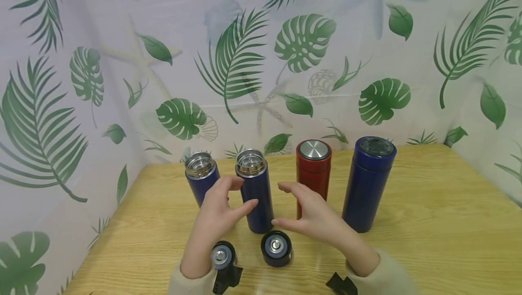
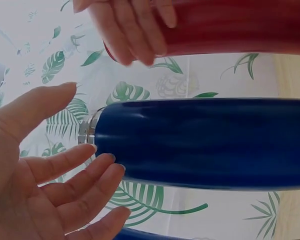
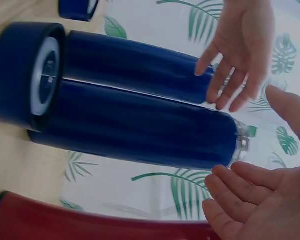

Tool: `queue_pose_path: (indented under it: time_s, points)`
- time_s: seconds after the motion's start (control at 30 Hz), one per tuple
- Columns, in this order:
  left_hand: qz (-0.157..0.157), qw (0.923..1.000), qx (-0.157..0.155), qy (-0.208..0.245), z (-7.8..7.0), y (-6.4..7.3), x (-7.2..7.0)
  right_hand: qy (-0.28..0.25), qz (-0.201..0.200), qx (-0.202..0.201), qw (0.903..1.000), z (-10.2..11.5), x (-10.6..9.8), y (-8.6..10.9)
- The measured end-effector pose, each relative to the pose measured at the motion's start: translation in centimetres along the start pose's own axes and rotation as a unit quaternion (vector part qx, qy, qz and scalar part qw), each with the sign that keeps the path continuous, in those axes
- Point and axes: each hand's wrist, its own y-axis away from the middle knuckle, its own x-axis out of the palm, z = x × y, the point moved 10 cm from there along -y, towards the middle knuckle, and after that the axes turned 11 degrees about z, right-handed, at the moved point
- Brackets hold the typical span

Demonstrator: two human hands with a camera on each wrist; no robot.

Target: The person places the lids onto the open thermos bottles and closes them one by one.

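A dark blue thermos (image 1: 258, 200) without its lid stands upright between my two hands, its steel mouth showing. My left hand (image 1: 216, 211) is at its left side, thumb and fingers spread apart, holding nothing. My right hand (image 1: 311, 211) is on the other side in a similar wide curve, also holding nothing, in front of a red thermos (image 1: 316, 172). Behind the left hand is a second lidless blue thermos (image 1: 200, 179), partly hidden. A dark lid (image 1: 276, 249) lies in front of the middle thermos, its inside facing up. Another lid (image 1: 221, 255) lies beside my left wrist.
The red thermos has its lid on. A larger blue thermos (image 1: 369, 184) with a dark, shiny top stands to its right. All of them are on a light wooden table (image 1: 440, 222). A leaf-patterned cloth (image 1: 346, 36) hangs behind the table.
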Motion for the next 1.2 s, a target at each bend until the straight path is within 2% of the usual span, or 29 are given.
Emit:
queue_pose_path:
  time_s: [0.3, 0.53, 0.7, 1.2]
  points:
    - [0.000, 1.0000, 0.001, -0.001, 0.1, -0.1, -0.1, -0.009, 0.073, 0.039, 0.9965, -1.5, 2.9, -1.1]
    - [0.011, 0.9998, -0.015, 0.004, 0.5, -0.1, 0.1, 0.005, 0.123, 0.032, 0.9919, -2.1, 5.2, -1.6]
    - [0.015, 0.9997, -0.017, 0.005, 0.7, -0.2, 0.2, 0.006, 0.163, 0.044, 0.9856, -2.7, 6.9, -1.5]
    - [0.019, 0.9995, -0.022, 0.008, 1.1, -0.3, 0.4, 0.088, 0.207, 0.059, 0.9725, -3.6, 9.5, -1.5]
